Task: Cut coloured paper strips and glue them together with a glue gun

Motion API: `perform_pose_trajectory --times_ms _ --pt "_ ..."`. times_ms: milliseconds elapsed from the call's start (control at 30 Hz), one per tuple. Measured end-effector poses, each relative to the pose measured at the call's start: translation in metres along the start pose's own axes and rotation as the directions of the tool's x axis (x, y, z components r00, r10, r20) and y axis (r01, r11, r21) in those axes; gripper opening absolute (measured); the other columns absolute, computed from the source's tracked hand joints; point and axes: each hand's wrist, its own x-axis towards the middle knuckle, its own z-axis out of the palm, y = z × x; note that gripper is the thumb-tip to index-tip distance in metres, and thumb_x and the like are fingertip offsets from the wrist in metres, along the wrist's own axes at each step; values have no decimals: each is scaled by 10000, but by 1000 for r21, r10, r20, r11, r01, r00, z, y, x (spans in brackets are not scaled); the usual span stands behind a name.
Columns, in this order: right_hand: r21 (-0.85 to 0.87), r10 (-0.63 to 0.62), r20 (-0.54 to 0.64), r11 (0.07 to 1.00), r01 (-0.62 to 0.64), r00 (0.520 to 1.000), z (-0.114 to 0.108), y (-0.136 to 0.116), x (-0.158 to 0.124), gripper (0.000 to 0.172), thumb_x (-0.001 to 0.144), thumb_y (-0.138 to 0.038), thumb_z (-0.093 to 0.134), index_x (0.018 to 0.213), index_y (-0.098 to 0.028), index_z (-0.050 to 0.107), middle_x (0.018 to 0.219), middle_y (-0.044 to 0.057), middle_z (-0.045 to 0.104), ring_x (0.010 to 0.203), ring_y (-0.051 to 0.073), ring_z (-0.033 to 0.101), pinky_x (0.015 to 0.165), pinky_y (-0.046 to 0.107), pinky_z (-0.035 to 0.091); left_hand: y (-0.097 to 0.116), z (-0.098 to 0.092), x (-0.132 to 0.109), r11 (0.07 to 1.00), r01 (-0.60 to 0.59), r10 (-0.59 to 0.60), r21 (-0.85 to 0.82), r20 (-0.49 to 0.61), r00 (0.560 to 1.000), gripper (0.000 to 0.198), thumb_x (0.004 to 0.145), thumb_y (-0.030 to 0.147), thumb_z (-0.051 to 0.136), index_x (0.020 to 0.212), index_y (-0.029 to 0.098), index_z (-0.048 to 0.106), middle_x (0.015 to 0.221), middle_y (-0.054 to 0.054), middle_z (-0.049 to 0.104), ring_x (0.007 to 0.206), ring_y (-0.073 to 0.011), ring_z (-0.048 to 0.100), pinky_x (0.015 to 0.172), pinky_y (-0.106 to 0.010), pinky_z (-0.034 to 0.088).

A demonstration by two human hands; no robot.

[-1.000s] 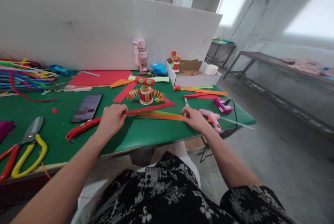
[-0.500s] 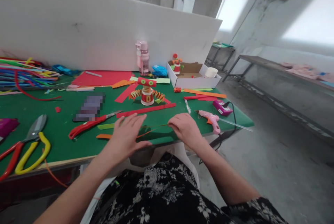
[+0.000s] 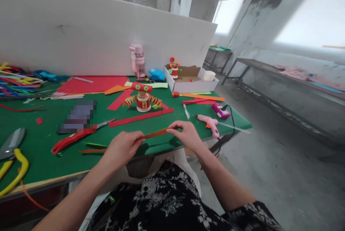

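Observation:
An orange paper strip (image 3: 156, 133) stretches between my two hands, just above the table's front edge. My left hand (image 3: 124, 145) is closed on its left end, and my right hand (image 3: 184, 134) pinches the other end between thumb and fingers. Beyond them stands a small paper figure (image 3: 143, 101) with a red tube head, green eyes and folded paper arms. A long red paper strip (image 3: 141, 117) lies flat in front of it. By my left hand are a green strip (image 3: 95, 145) and another orange strip (image 3: 93, 151), partly hidden by the hand.
Red-handled scissors (image 3: 78, 138) and a blurred phone (image 3: 78, 116) lie left. Farther left are yellow-handled shears (image 3: 16, 155). A pink glue gun (image 3: 208, 122) with its cord rests right, near a purple box (image 3: 221, 110). Behind stand a white box (image 3: 190, 86) and pink bottle (image 3: 138, 62).
My left hand, open before, has closed on the left end of the orange strip. The strip now shows its broad side. The view has swung slightly right.

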Motion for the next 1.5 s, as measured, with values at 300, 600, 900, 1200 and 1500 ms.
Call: perform_pose_trajectory --times_ms 300,600,900,1200,1500 --pt "18 92 -68 996 -91 993 -12 15 -8 199 773 -371 679 716 -181 701 701 1 697 665 146 595 640 249 448 -17 -27 -9 994 96 -84 -61 183 980 384 854 503 336 653 241 531 586 -1 652 557 -174 606 541 -253 393" --pt "-277 185 -67 940 -196 980 -21 41 14 137 737 -250 687 617 -185 698 601 -3 669 576 141 573 580 250 422 -48 -30 -29 950 184 -176 252 -52 983 327 871 334 291 648 233 508 702 -148 641 730 -360 621 654 -479 441" --pt "-316 237 -56 917 -242 970 -20 39 19 119 712 -193 712 610 -190 650 576 -28 623 588 133 575 612 249 440 -7 22 -10 948 -168 200 269 -95 975 221 942 221 455 951 205 675 1050 -85 704 938 -235 585 837 -362 465" --pt "4 330 -89 944 -331 940 -22 44 11 252 838 -461 591 846 -209 574 610 -43 623 410 85 460 383 196 367 -17 37 1 951 -180 217 253 -126 968 363 930 153 399 751 193 713 835 -111 712 800 -240 604 755 -358 485" --pt "-50 138 -322 986 -162 937 -18 38 -31 291 868 -474 552 771 -205 604 645 1 631 548 132 538 531 239 434 -23 35 7 962 -160 187 220 -107 977 329 939 281 423 806 216 717 885 -100 722 834 -244 620 744 -355 484"
